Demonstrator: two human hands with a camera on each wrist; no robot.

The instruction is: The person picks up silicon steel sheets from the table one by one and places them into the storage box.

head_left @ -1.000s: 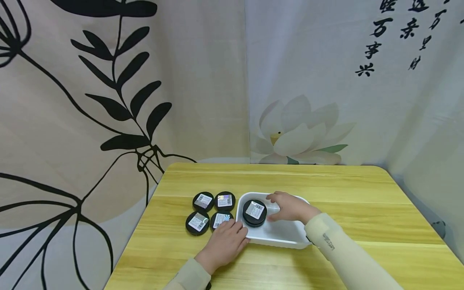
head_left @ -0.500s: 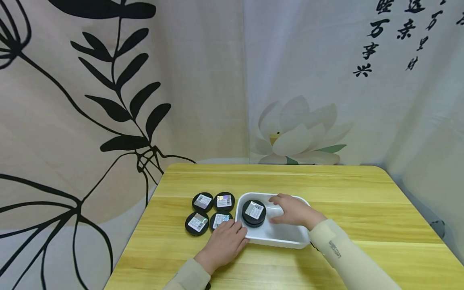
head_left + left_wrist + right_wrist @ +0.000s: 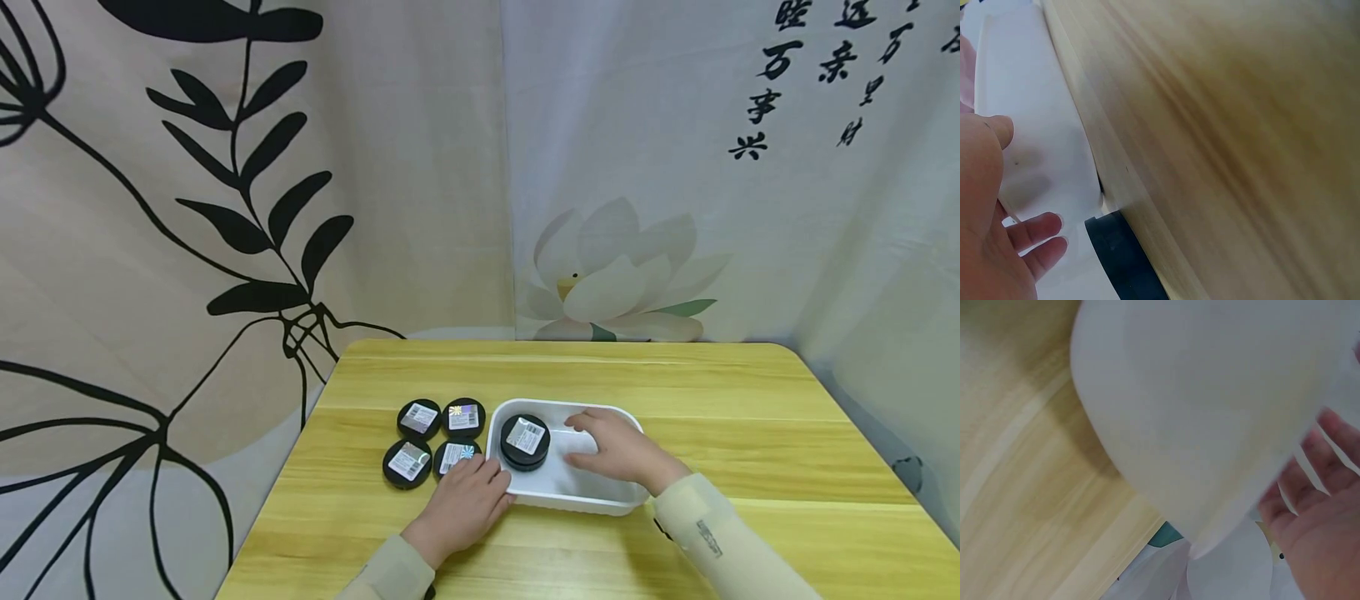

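Note:
A white rectangular tray (image 3: 600, 498) sits on the table. In its left end lies a round black container (image 3: 525, 442) with a white barcode label, apparently two stacked. My left hand (image 3: 463, 506) holds the tray's front left corner, thumb and fingers around the rim; the left wrist view shows the thumb (image 3: 1001, 130) over the edge. Over the tray's right half is my right hand (image 3: 621, 446), fingers spread and apart from the container, with nothing in its grasp. The right wrist view shows the tray's outer wall (image 3: 1191, 412) and this hand's extended fingers.
Several labelled round black containers stand left of the tray in two rows, such as the back left one (image 3: 419, 418). The closest one (image 3: 455, 454) is partly behind my left hand. A printed curtain (image 3: 420, 183) hangs behind the wooden table (image 3: 712, 392).
My right hand has drawn back to the right, away from the black container in the tray. The left hand, tray and containers keep their places.

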